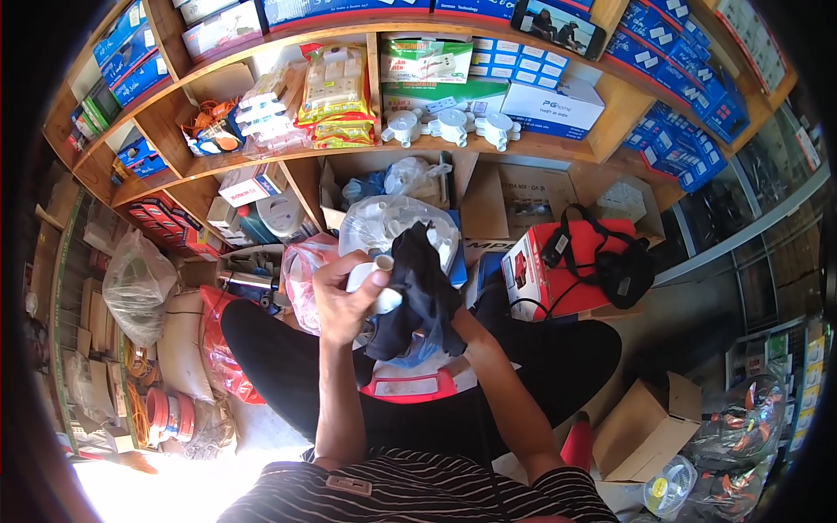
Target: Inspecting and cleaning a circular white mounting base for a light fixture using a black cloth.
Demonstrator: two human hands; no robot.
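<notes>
In front of my chest, my left hand (342,296) is closed round a white plastic junction box (389,301) with a short round spout pointing up. A black cloth (418,292) hangs right beside it, bunched over my right hand (467,329). The cloth hides most of the right hand's fingers, but its bunched folds are gripped there. Cloth and junction box meet, or nearly so. Just beyond my hands sits a clear plastic bag (362,225) with white plastic pieces inside. Similar round white junction boxes (452,126) with spouts stand in a row on the shelf.
Wooden shelves (558,150) packed with boxes curve across the front. A phone (558,26) leans on the upper shelf. To the right are a red-and-white box (567,270) with black straps on it and an open carton (641,431). A red plastic thing (414,385) lies between my legs.
</notes>
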